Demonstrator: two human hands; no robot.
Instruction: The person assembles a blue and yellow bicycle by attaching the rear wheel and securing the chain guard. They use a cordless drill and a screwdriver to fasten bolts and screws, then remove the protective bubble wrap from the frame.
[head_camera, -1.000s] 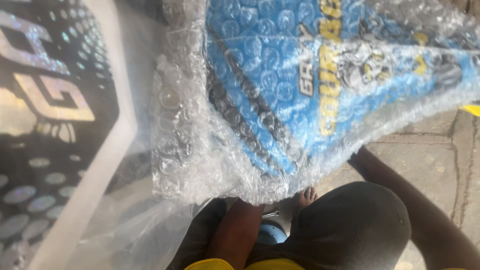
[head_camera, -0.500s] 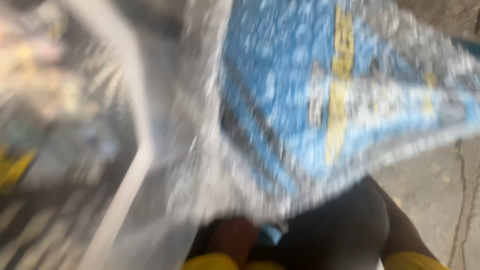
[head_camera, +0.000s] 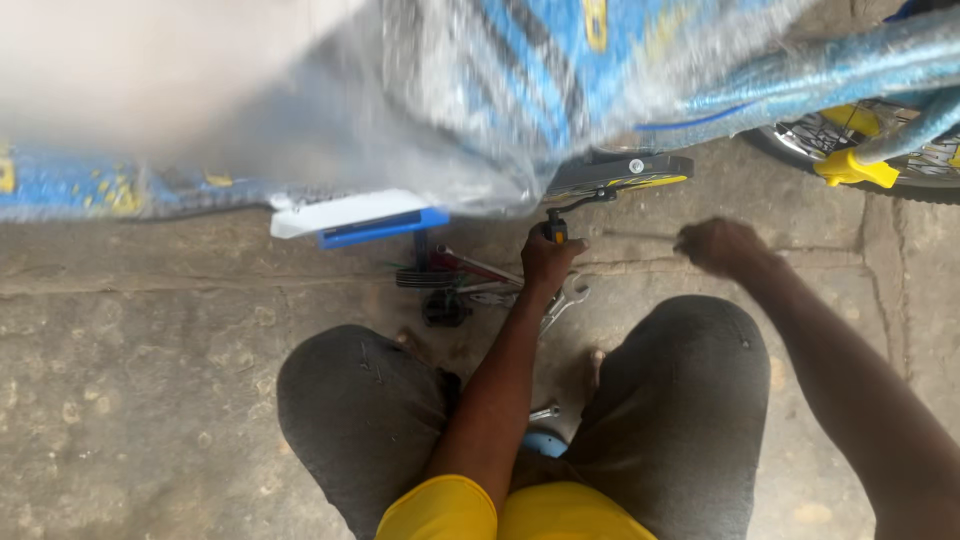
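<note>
1. Rough grey concrete paving (head_camera: 150, 380), marked with cracks and joints, is being seen from above as the ground beneath everything.
2. Across the top of the view, above the paving, a blue and yellow bicycle frame wrapped in clear bubble wrap (head_camera: 520, 80) is being shown, blurred; how it is being supported cannot be told.
3. Below the wrapped frame, two knees in dark grey shorts (head_camera: 680, 400) are being spread apart, with a yellow shirt (head_camera: 520, 510) showing at the bottom edge.
4. To the right of the wrapped frame, part of a wheel (head_camera: 860, 150) with yellow fittings is being seen at the upper right corner.
5. Just under the wrapped frame, a white and blue flat part (head_camera: 360, 218) is jutting out to the left.
6. Directly beneath the frame, a black and yellow pedal (head_camera: 620, 172) is being shown.
7. The left hand (head_camera: 548, 262) is being held just under the pedal, fingers clamped around a screwdriver (head_camera: 556, 232) with an orange and black handle, its upper end pointing toward the pedal.
8. The right hand (head_camera: 722, 246) is being held below the frame, to the right of the pedal, fingers curled together; whether the thin rod beside it is being gripped cannot be told.
9. Below the frame, between the knees, a silver spanner (head_camera: 566, 298) and dark small parts (head_camera: 440, 295) are lying on the paving.
</note>
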